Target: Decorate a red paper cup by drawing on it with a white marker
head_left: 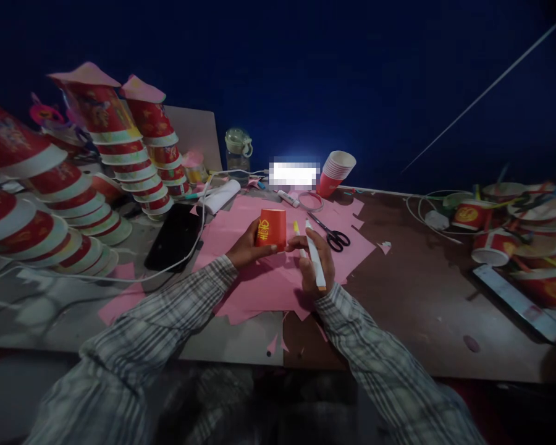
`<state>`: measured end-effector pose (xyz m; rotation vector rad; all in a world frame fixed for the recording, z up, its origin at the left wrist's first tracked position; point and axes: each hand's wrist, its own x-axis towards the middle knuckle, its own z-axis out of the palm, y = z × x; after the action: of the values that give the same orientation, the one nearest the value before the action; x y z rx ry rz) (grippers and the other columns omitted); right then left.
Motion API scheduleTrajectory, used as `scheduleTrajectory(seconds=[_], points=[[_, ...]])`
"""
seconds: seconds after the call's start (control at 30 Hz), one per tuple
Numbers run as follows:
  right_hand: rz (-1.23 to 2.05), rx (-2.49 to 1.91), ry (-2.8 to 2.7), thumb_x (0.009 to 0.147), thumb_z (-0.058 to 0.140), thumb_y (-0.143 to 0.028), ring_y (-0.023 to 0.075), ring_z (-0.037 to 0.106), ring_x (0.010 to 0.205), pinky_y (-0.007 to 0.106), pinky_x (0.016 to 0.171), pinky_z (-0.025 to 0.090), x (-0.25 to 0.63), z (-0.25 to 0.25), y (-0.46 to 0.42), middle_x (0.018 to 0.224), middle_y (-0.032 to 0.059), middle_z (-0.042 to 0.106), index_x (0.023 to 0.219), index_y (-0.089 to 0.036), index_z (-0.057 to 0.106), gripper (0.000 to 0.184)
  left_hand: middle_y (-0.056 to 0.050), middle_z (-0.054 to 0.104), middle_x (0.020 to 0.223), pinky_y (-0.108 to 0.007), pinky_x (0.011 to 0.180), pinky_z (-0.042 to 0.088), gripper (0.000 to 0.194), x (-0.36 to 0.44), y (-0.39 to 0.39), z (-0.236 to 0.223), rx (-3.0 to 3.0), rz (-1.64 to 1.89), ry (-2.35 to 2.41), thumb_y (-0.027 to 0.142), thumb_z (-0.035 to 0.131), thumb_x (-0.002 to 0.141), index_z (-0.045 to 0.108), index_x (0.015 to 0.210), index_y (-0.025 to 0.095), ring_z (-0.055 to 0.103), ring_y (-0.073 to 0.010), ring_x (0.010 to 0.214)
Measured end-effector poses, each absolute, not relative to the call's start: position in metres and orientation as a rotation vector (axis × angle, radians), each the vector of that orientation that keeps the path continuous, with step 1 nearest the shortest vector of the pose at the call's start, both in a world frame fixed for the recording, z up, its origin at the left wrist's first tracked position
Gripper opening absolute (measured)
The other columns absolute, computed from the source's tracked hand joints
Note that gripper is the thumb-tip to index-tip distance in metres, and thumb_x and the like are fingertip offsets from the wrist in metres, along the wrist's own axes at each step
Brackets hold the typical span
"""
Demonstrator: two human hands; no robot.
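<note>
Closed around an upturned red cup (273,229), the left hand's grip (254,243) sits left of the scissors (335,237); the right hand's grip (315,259), nearer them, is curled around a white marker (315,256), over pink paper (254,290).

Yellow-patterned red cup (277,227)

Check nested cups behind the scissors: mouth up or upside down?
Mouth up: the nested cups show white rims and an opening at the top.
</note>
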<state>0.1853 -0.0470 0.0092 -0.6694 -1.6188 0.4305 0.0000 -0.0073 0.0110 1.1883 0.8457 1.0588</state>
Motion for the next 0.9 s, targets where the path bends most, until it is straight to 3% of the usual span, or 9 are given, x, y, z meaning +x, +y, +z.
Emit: scheduleTrajectory(seconds=[0.17, 0.47, 0.67, 0.9], points=[[0.332, -0.567, -1.712, 0.103, 0.042, -0.047, 0.0217, 0.067, 0.077, 0.041, 0.069, 0.059, 0.1877, 0.0153, -0.0482, 0.091, 0.0083, 0.068, 0.132, -0.024, 0.063, 0.042, -0.01, 0.065, 0.118, -0.046, 0.1, 0.05, 0.084, 0.0024, -0.0074, 0.009, 1.207, 1.054, 0.831, 0.039, 0.092, 0.058, 0.052, 0.13, 0.018, 0.063, -0.0289, 0.111], [0.313, -0.695, -1.719, 0.099, 0.052, -0.035, 0.0219, 0.07, 0.081, 0.038, 0.069, 0.059, 0.1856, 0.0151, -0.0515, 0.094, 0.0099, 0.072, 0.116, -0.02, 0.067, 0.027, -0.009, 0.065, 0.114, -0.04, 0.094, 0.051, 0.08, 0.003, -0.0063, 0.0117, 1.202, 1.065, 0.814, 0.043, 0.09, 0.059, 0.053, 0.126, 0.018, 0.063, -0.0258, 0.106], [0.344, -0.77, -1.706, 0.099, 0.051, -0.035, 0.0209, 0.071, 0.08, 0.037, 0.069, 0.06, 0.1869, 0.0161, -0.0491, 0.09, 0.0095, 0.072, 0.115, -0.02, 0.067, 0.027, -0.007, 0.068, 0.117, -0.037, 0.096, 0.051, 0.061, 0.0073, -0.0078, 0.0098, 0.957, 1.086, 0.677, 0.047, 0.077, 0.075, 0.058, 0.127, 0.022, 0.066, -0.0229, 0.106], [0.363, -0.739, -1.72, 0.099, 0.053, -0.033, 0.0207, 0.072, 0.079, 0.037, 0.07, 0.06, 0.1877, 0.013, -0.0494, 0.091, 0.0095, 0.073, 0.113, -0.021, 0.069, 0.025, -0.007, 0.071, 0.111, -0.038, 0.099, 0.05, 0.058, 0.0021, -0.0008, 0.0046, 0.909, 1.089, 0.711, 0.043, 0.086, 0.067, 0.065, 0.115, 0.018, 0.067, -0.0228, 0.105]])
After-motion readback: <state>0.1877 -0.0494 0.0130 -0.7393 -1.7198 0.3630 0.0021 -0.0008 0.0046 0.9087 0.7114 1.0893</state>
